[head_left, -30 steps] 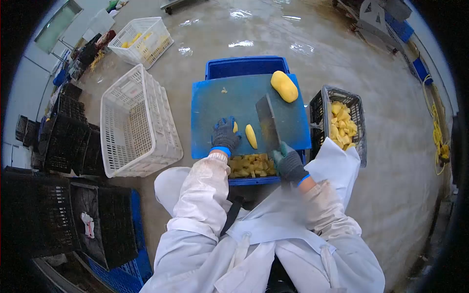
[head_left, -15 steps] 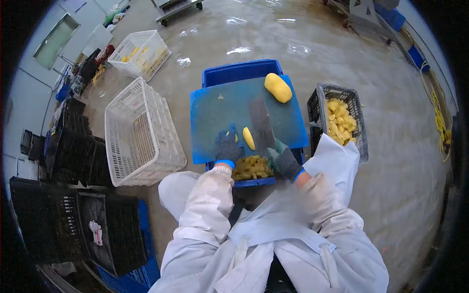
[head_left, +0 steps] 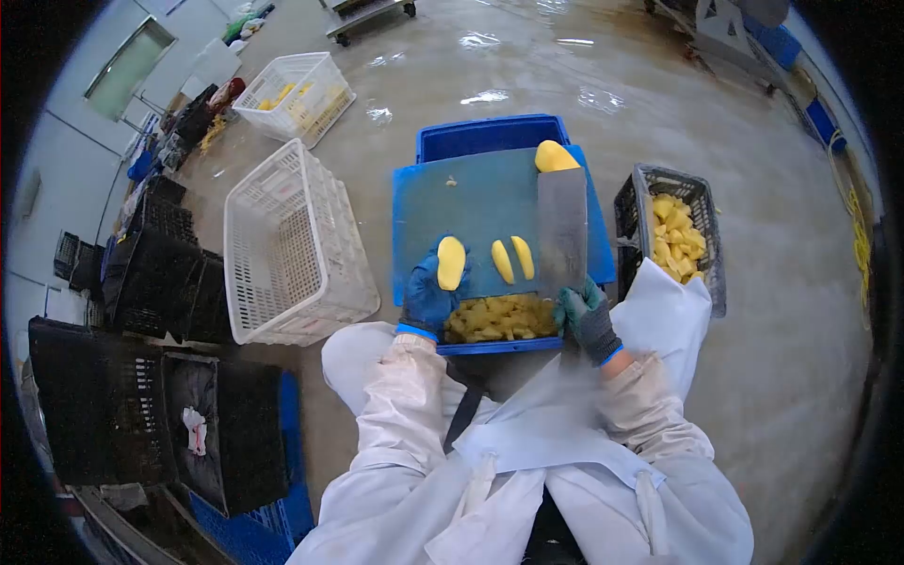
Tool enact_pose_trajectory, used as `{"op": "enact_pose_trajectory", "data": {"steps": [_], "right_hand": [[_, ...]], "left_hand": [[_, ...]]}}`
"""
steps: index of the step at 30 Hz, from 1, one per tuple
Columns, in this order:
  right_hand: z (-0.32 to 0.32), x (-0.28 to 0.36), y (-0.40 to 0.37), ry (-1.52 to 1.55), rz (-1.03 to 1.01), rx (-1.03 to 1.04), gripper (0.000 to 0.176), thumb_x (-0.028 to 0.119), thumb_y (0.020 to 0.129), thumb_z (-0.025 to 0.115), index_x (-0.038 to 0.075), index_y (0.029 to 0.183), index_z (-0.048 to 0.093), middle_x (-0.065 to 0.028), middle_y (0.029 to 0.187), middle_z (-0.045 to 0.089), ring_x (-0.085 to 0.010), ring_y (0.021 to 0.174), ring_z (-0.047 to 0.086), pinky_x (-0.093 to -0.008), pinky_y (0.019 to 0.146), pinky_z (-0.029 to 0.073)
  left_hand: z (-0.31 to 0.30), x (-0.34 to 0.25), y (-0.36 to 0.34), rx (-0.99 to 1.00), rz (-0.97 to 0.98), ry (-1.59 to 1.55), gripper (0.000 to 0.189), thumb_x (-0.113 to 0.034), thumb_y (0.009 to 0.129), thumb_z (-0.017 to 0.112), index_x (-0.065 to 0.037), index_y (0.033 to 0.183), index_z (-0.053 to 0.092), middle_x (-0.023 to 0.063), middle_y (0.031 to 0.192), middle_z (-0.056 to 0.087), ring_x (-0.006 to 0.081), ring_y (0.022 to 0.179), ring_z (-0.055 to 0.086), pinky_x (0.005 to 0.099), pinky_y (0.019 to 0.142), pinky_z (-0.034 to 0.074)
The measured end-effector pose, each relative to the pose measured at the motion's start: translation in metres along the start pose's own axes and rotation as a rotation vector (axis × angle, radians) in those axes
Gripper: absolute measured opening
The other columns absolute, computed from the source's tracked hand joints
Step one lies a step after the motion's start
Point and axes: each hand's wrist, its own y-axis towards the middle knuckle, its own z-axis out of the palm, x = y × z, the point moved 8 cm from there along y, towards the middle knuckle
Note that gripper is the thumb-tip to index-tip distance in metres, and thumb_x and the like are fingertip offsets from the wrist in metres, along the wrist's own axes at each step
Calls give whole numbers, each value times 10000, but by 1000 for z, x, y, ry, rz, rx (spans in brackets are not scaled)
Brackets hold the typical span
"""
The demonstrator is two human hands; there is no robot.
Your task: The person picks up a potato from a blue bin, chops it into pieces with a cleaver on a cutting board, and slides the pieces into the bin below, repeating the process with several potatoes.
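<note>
Wet concrete floor, glare patches. Blue board [head_left: 471, 202] lies across a blue crate [head_left: 485, 137] in front of the seated person.

Left hand [head_left: 428, 297], gloved, at the board's near left corner. It is closed around a yellow piece [head_left: 451, 263], cut face up, held just over the board edge.

Right hand [head_left: 589, 318], gloved, at the near right corner, clenched on the handle of a cleaver [head_left: 562, 226]. The blade is seen broadside and points away from the person along the board's right side. Cannot tell whether the blade touches the board.

Two slices [head_left: 512, 259] lie side by side on the board, between the piece and the cleaver, just beside the blade.

Whole peeled tuber [head_left: 552, 155] sits at the far right corner of the board, its near end hidden behind the blade tip.

Cut chunks [head_left: 497, 318] are piled in the crate below the board's near edge, between the two hands.

Black basket [head_left: 640, 184] on the right holds more chunks. White basket [head_left: 292, 240] is on the left, a second white basket [head_left: 297, 94] farther off. Black crates [head_left: 151, 273] are stacked at far left.
</note>
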Motion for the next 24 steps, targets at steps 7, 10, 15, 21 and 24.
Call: {"op": "enact_pose_trajectory", "data": {"steps": [7, 10, 15, 21, 24], "right_hand": [[5, -9, 3, -186, -100, 64, 327, 66, 897, 506, 46, 1224, 500, -10, 717, 531, -96, 499, 504, -250, 445, 425], [24, -2, -1, -356, -72, 117, 329, 88, 889, 520, 45, 1215, 508, -64, 795, 567, -152, 623, 544, -289, 548, 446], [47, -25, 14, -693, -55, 167, 343, 225, 867, 546, 26, 1146, 532, -253, 969, 613, -392, 931, 593, -440, 779, 469], [79, -59, 31, -750, -19, 219, 303, 260, 869, 539, 5, 1032, 537, -278, 944, 599, -429, 927, 579, -487, 777, 457], [85, -68, 35, -792, 43, 221, 307, 260, 873, 527, -12, 1015, 534, -286, 937, 596, -436, 900, 583, -497, 775, 459]], "left_hand": [[-10, -3, 25, -39, 135, 621, 521, -232, 846, 573, -74, 1325, 442, 194, 1250, 504, 327, 1094, 541, 429, 912, 458], [-22, 28, 38, -158, 178, 1953, 567, -267, 808, 608, -80, 1316, 439, 230, 1251, 483, 392, 1149, 475, 468, 975, 385], [-36, 27, 19, -256, 250, 1686, 491, -218, 800, 622, -92, 1257, 494, 231, 1201, 535, 388, 1131, 508, 443, 961, 406], [-77, 32, 22, -276, 199, 1524, 368, -174, 823, 603, -49, 1168, 577, 200, 1105, 622, 348, 1038, 595, 408, 914, 452], [-62, 25, 19, -290, 156, 1538, 377, -177, 822, 603, -41, 1173, 576, 189, 1118, 624, 334, 1042, 599, 399, 914, 454]]}}
